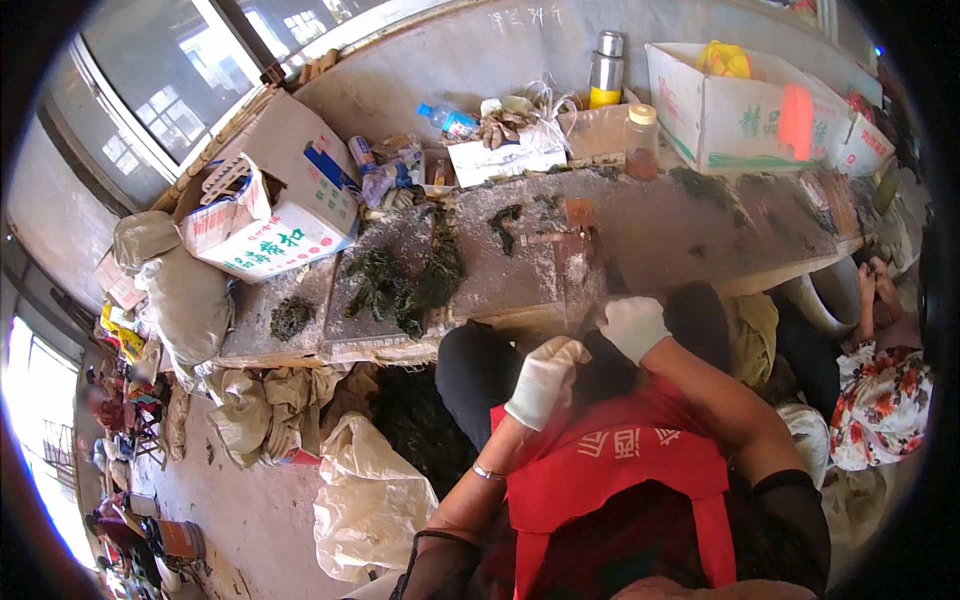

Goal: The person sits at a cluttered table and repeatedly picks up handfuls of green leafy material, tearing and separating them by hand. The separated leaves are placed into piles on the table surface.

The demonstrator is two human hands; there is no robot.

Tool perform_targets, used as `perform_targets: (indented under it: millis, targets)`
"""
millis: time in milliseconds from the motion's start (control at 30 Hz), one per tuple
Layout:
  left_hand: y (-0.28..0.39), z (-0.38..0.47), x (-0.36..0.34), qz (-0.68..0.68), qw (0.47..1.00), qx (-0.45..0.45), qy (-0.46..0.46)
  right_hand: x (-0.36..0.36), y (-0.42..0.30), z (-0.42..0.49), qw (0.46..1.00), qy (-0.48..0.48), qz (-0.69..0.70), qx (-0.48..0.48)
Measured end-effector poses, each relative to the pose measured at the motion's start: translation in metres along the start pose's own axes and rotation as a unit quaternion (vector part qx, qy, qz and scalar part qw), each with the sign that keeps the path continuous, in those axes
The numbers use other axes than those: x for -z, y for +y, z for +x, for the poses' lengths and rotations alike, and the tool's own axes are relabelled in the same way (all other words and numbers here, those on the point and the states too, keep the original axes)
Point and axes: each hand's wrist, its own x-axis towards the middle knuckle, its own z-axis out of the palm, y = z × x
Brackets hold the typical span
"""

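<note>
My left hand (pixel 544 381), in a whitish knit glove, is above my lap with its fingers curled inward. Whatever it may hold is lost against the dark trousers. Further forward and to the right is my right hand (pixel 636 327), gloved alike and bent into a fist. At its fingertips shows a blurred dark strip (pixel 589 321), seemingly seaweed, by the near edge of the worktable (pixel 510 289). Dark green seaweed (pixel 405 281) is heaped on the table to the left, and a small clump (pixel 292 318) lies farther left. A red apron (pixel 615 469) covers my front.
Cardboard boxes stand at the table's left (pixel 300 217) and right back (pixel 742 120). A steel thermos (pixel 607 67) and a lidded jar (pixel 641 142) are between them. A pale sack (pixel 371 495) sits on the floor at left. Another person's hands (pixel 876 277) show at right.
</note>
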Motion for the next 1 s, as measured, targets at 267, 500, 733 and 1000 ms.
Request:
perform_targets:
  millis: [267,500,733,1000]
  targets:
    - [-0.007,0.014,-0.002,0.249,0.949,-0.176,-0.084,0.127,0.013,0.001,0.963,-0.022,0.252,0.091]
    - [0.009,0.005,-0.002,0.542,0.804,-0.206,-0.135,0.116,0.017,-0.037,0.902,-0.387,0.079,0.175]
    - [0.018,0.005,-0.003,0.396,0.830,-0.375,-0.113,0.084,0.029,-0.048,0.775,-0.290,0.532,-0.179]
    - [0.030,0.021,-0.013,0.308,0.928,-0.207,0.030,0.129,-0.017,-0.043,0.673,-0.393,0.620,0.093]
